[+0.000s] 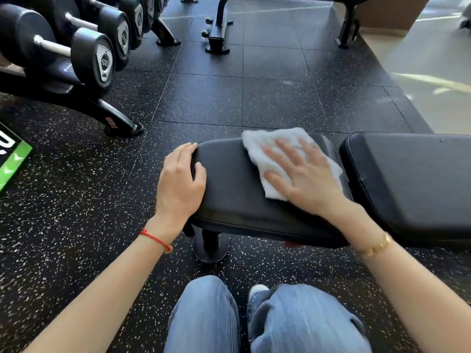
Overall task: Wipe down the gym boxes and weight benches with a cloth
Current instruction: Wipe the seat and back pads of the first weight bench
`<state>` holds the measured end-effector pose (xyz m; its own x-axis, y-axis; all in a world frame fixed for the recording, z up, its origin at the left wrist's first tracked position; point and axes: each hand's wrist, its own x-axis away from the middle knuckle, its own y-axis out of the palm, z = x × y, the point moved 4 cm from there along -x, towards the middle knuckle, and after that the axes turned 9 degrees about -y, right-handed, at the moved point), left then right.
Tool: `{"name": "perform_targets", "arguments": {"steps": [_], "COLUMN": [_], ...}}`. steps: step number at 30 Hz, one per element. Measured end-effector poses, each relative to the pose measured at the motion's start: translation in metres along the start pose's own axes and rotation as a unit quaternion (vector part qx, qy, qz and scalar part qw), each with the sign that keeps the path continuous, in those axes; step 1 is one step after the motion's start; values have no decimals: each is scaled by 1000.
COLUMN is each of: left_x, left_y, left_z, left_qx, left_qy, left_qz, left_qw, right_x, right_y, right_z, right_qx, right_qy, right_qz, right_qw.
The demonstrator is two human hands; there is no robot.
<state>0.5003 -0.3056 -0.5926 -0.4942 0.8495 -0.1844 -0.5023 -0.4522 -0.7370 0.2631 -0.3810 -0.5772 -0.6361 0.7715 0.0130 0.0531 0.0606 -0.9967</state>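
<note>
A black padded weight bench stands in front of me, its small seat pad (234, 189) at centre and its longer back pad (413, 179) to the right. A white cloth (262, 149) lies on the far right part of the seat pad. My right hand (303, 177) presses flat on the cloth with fingers spread. My left hand (179, 179) grips the left end of the seat pad, thumb on top and fingers curled over the edge. A green and black gym box (12, 159) shows its corner at the left edge.
A dumbbell rack (76, 54) with several black dumbbells stands at the upper left, its foot (122, 126) reaching toward the bench. Another black bench frame (216, 34) stands at the top centre. The bench foot (211, 245) sits just ahead of my knees on speckled rubber floor.
</note>
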Motion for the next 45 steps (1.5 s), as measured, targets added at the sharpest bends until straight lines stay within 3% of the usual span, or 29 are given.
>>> {"name": "perform_targets", "arguments": {"steps": [3,7,11,15,20,24,29,36,40,43,45], "left_x": [-1,-2,-4,-19,-28,-28,-32,-31,-32,-32,-32], "left_y": [1,1,2,3,4,5,5,9,8,8,9], "left_z": [1,-2,-2,6,17,17,21,15,15,16,16], "left_qx": [-3,-4,-26,-71,-85,-100,-100,-102,-118,-129,-131], "left_qy": [4,9,0,-73,-166,-187,-198,-200,-198,-201,-203], "left_qz": [0,-3,2,0,2,-33,-62,-89,-108,-115,-117], "left_qw": [1000,1000,1000,995,982,977,973,970,967,964,963], "right_x": [-48,-40,-29,-90,-164,-158,-138,-170,-156,-145,-152], "right_y": [-3,8,3,-12,1,-5,-15,2,-4,-9,-5], "right_z": [-12,-47,-15,16,-28,-38,31,-40,-4,34,24], "right_qx": [-4,-7,-32,-12,-136,-155,-86,-176,-144,-123,-140], "right_qy": [-3,-118,-133,-100,-204,-260,-207,-234,-253,-210,-198], "right_qz": [-25,-6,-7,-65,-218,-231,-267,-306,-308,-322,-329], "right_qw": [1000,993,991,993,945,925,937,906,906,915,912]}}
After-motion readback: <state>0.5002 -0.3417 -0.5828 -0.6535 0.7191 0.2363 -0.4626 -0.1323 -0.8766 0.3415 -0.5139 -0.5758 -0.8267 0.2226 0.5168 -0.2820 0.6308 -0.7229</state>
